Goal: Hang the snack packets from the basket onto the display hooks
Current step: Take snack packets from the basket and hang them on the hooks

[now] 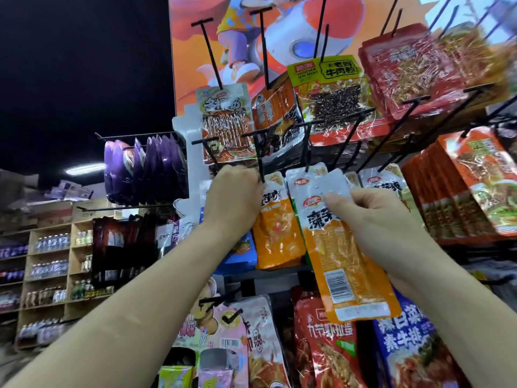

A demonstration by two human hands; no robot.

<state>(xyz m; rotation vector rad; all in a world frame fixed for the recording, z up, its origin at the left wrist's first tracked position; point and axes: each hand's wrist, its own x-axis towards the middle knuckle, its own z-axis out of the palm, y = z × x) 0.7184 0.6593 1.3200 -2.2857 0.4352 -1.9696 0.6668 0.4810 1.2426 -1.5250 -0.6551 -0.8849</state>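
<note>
An orange and white snack packet (pixel 333 242) hangs slanted in front of the display rack, its white top at a black hook (pixel 307 147). My right hand (pixel 372 217) pinches its upper right edge. A second orange packet (pixel 275 231) hangs on the hook to the left (pixel 258 155). My left hand (pixel 233 197) grips that packet's top corner, fingers curled by the hook's stem. The basket is out of view.
Rows of black hooks carry other snack packets: red ones (pixel 405 71) at upper right, orange ones (pixel 470 189) at right, purple ones (pixel 145 166) at left. Below hang red (pixel 321 345) and blue packets (pixel 405 348). Wooden shelves with bottles (pixel 50 264) stand at far left.
</note>
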